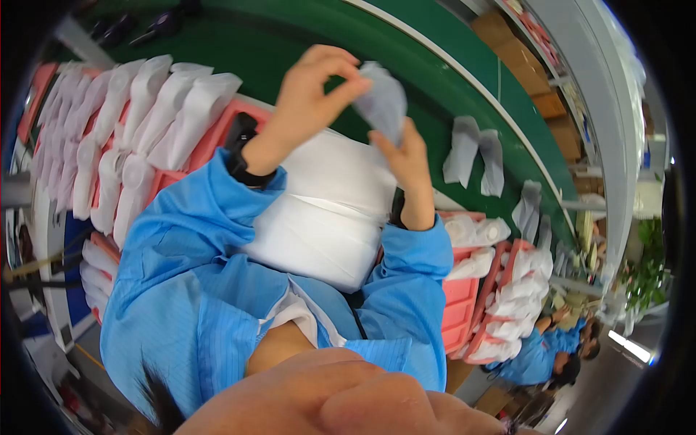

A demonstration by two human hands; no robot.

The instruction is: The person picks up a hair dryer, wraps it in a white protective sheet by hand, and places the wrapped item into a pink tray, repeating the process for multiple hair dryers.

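Observation:
In front of me, over the green work surface (283,25), I hold up a translucent whitish bag (384,101); what is inside it, if anything, I cannot make out. The thumb and fingers of my left hand (319,90) are closed at its upper edge. Lower down, my right hand (407,163) pinches the bag's bottom end between thumb and fingers. Between my forearms lies a thick stack of white soft sheets or bags (326,210). A black band (243,148) circles my left wrist.
At left, pink trays (217,134) carry rows of white wrapped pieces (177,109). More pink trays (460,312) with wrapped pieces (518,304) stand at right. Several similar pieces (462,152) lie on the green surface. Co-workers in blue (533,359) sit farther right; cardboard boxes (518,61) fill a shelf.

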